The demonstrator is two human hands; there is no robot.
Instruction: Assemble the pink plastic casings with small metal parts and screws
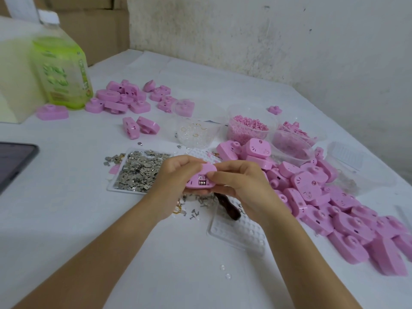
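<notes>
The casing [200, 178] I grip in my left hand [174, 181] and right hand [243, 188] is smooth pink plastic with a soft sheen, with small bright metal pieces set in it. The loose parts [139, 172] heaped beside it are thin, shiny grey metal. The table cover [156, 253] looks matt white, the tubs [249, 110] clear glossy plastic, the wall [267, 41] rough and stained.

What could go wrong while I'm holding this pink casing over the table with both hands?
The small metal pieces seated in the open pink casing could drop out if it tips, likely vanishing among the loose metal parts scattered below. The right hand, its thumb close beside them, might nudge them askew.
</notes>
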